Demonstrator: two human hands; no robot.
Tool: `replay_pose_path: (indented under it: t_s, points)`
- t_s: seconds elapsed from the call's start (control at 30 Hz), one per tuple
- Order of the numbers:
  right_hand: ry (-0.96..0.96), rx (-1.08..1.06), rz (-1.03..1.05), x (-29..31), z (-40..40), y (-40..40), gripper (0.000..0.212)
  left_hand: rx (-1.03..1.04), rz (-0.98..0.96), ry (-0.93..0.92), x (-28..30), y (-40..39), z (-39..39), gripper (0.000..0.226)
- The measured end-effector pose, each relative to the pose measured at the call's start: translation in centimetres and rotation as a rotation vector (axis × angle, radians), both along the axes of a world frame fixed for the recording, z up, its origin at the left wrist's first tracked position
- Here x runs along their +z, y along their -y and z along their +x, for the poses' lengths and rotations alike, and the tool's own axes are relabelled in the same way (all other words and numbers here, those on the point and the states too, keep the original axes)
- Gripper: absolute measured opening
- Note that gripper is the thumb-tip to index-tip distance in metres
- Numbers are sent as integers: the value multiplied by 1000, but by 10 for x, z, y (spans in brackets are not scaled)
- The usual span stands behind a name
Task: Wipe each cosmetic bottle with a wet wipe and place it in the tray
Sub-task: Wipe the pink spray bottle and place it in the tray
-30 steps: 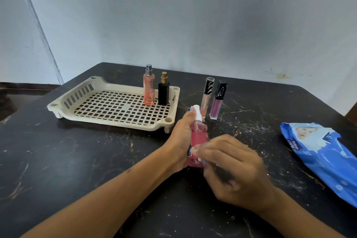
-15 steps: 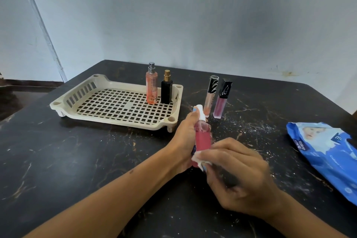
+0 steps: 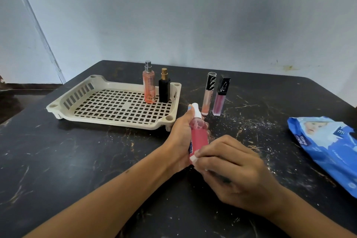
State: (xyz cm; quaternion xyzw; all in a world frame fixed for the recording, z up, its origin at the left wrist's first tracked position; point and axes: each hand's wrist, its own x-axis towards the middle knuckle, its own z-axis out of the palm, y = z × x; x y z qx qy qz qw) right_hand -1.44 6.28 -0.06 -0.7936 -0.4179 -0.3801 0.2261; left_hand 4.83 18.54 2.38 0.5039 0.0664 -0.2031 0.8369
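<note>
1. Your left hand (image 3: 179,137) grips the pink spray bottle (image 3: 199,137) upright above the desk (image 3: 77,160), near the tray's (image 3: 63,100) right front corner.
2. Your right hand (image 3: 231,170) pinches a wet wipe (image 3: 193,158) against its base.
3. The tray holds a peach bottle (image 3: 149,87) and a black bottle (image 3: 164,89) at its far right corner.

A pink spray bottle (image 3: 199,137) with a white cap stands upright, gripped by the left hand (image 3: 180,141), whose fingers (image 3: 207,127) curl round its far side. A small white wet wipe (image 3: 193,158) is pressed to its lower part under the right hand (image 3: 234,172). Beyond the fingers, left, a cream slotted tray (image 3: 116,102) holds an orange bottle (image 3: 149,85) and a black bottle (image 3: 164,89) upright. Two lip gloss tubes (image 3: 207,94) (image 3: 220,96) stand just beyond the fingers, outside the tray
</note>
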Motion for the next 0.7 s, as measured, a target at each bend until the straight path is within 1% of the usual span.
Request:
replay_pose_path:
  t_s: [0.1, 0.23, 0.37, 0.47, 0.6, 0.63, 0.7]
  points:
    - [17, -48, -50, -2, 2, 1, 4, -6, -38, -31, 2, 0, -1, 45]
    - [-6, -33, 16, 0, 1, -2, 11, 27, -31, -50, 5, 1, -2, 42]
    - [8, -27, -45, -2, 2, 0, 4, 20, -9, -49, 5, 0, -3, 44]
    - [40, -44, -85, -2, 4, 1, 8, 7, -5, -31, 4, -1, -2, 43]
    - [45, -41, -7, -2, 2, -1, 15, 13, -1, -41, 7, -1, -3, 42]
    - [30, -39, 27, -2, 1, -1, 15, 15, -4, -41, 7, -1, -4, 43]
    - [-12, -47, 125, -1, 0, 2, 6, 5, 4, -52, 7, -2, -3, 45]
